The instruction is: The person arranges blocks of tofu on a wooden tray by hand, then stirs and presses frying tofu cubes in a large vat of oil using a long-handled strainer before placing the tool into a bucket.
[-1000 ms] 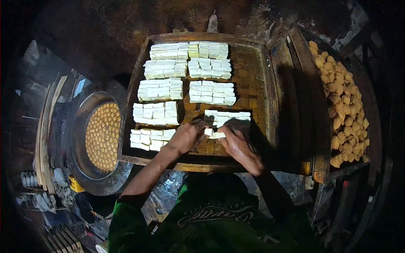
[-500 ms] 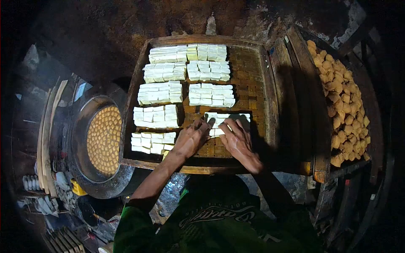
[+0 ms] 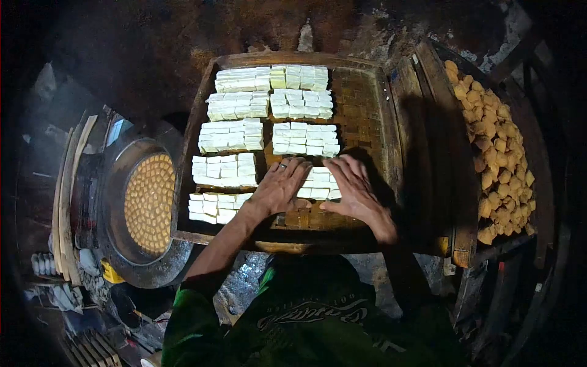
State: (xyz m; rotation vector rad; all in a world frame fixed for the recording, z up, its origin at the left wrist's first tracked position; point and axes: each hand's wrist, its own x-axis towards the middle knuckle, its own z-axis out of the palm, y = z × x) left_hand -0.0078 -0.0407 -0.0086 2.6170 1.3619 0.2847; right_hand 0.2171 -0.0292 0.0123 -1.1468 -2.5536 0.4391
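Note:
A block of cut white tofu (image 3: 319, 185) lies on the woven bottom of a wooden-framed tray (image 3: 306, 243). My left hand (image 3: 280, 188) is at its left side, fingers stretched forward and a ring on one finger. At the right side, my right hand (image 3: 358, 192) has its fingers extended and its thumb apart, pointing inward. Both hands flank the tofu and seem to touch its sides, though fingers partly hide the edges. More cut tofu blocks (image 3: 306, 139) sit in two columns farther up the tray, with the left column (image 3: 224, 169) reaching down beside my left hand.
Left of the tray, a large round pan (image 3: 110, 202) holds many browned tofu pieces (image 3: 148, 202). A wooden bin (image 3: 446, 122) at the right is heaped with golden fried pieces (image 3: 498, 159). Long wooden sticks (image 3: 70, 189) stand at the far left.
My hands have moved apart and slightly forward. Their curled fingers have straightened, going from on top of the tofu block to along its left and right sides.

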